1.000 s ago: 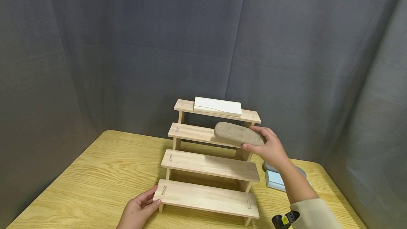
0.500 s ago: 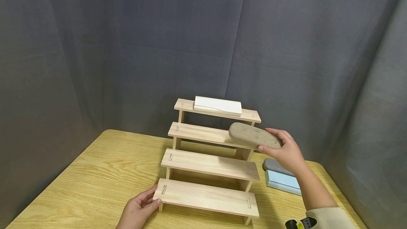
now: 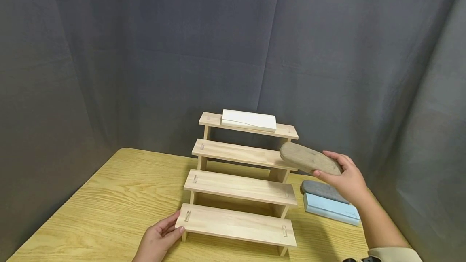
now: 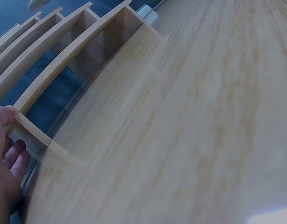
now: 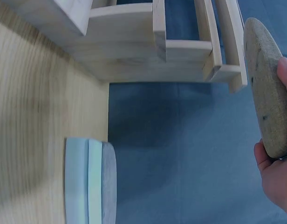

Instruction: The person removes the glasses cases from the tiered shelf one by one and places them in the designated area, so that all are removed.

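A grey curtain (image 3: 174, 51) hangs behind a wood-grained table (image 3: 127, 197), on which a pale wooden stand (image 3: 233, 223) rises in four steps. A white case (image 3: 249, 120) lies on its top shelf (image 3: 285, 131); on the table to its right, a blue case (image 3: 329, 208) and a dark grey case (image 3: 320, 190) lie side by side. A brown case (image 3: 307, 157) is held up, its long axis slanting to the lower right in the head view, its right end pinched between the thumb and fingers of the right hand (image 3: 349, 181). Its free end points leftward, overlapping the right end of the second shelf from the top (image 3: 236, 151); whether they touch cannot be told. The left hand (image 3: 156, 237), farther from it, grips the left end of the lowest shelf (image 3: 251, 227).
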`<state>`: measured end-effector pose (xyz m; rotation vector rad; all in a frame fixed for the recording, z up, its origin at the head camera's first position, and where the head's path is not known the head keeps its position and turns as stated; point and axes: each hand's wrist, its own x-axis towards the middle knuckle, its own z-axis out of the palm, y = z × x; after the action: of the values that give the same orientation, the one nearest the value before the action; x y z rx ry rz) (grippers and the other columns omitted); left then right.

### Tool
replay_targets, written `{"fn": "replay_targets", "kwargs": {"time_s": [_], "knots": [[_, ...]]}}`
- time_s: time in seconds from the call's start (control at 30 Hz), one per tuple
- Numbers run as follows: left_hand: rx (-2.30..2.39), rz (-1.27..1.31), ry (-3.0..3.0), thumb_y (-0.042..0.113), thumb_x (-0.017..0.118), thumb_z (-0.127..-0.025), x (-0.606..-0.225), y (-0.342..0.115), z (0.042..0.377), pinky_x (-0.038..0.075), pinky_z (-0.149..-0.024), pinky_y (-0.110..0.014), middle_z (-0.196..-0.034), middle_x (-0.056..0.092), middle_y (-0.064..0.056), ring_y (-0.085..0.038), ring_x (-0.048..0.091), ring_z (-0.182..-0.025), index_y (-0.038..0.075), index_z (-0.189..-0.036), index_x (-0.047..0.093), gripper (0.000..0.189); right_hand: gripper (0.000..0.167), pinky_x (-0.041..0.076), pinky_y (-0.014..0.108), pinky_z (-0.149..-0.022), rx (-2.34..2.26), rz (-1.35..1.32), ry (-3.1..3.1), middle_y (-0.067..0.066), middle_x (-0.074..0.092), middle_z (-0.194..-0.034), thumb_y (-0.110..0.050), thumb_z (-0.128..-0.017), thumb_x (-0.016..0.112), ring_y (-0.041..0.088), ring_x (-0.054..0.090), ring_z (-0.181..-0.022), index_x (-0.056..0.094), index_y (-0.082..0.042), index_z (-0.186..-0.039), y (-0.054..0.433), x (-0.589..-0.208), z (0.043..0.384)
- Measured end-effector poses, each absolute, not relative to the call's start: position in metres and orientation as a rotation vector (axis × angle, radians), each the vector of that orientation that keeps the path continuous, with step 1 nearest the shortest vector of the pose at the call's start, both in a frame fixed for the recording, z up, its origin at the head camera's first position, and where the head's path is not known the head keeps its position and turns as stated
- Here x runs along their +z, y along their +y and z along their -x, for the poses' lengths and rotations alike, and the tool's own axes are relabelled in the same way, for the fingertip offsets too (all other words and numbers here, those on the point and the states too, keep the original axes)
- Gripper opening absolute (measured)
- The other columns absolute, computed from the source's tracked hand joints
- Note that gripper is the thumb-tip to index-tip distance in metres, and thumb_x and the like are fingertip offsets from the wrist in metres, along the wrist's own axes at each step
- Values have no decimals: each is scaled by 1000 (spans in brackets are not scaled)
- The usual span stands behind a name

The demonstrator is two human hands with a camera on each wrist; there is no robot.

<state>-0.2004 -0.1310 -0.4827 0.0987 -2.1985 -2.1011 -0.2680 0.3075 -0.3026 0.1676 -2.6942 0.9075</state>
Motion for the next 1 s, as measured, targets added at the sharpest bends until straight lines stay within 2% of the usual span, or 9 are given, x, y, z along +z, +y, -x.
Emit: {"fn": "replay_targets", "kwargs": {"time_s": [0.67, 0.9, 1.0], "knots": [[-2106, -101, -2195, 9, 72, -88, -484, -131, 202, 56, -84, -19, -136, 57, -25, -20, 67, -105, -9, -131, 56, 50, 75, 38, 16, -67, 861, -18, -2694, 22, 44, -136, -39, -85, 76, 28, 46, -106, 45, -6, -145, 358, -326, 247], [-2102, -94, -2201, 11, 72, -89, -484, -132, 201, 57, -85, -22, -137, 56, -25, -22, 66, -108, -9, -132, 55, 50, 79, 41, 21, -67, 846, 33, -2742, 26, 40, -137, -42, -86, 75, 34, 47, -108, 41, -3, -147, 375, -335, 242], [-2107, -98, -2196, 11, 72, -88, -484, -131, 201, 57, -85, -23, -137, 55, -25, -23, 66, -108, -10, -131, 55, 50, 81, 40, 19, -67, 856, 48, -2756, 28, 38, -140, -44, -86, 74, 35, 46, -110, 40, -3, -147, 380, -341, 239]]}}
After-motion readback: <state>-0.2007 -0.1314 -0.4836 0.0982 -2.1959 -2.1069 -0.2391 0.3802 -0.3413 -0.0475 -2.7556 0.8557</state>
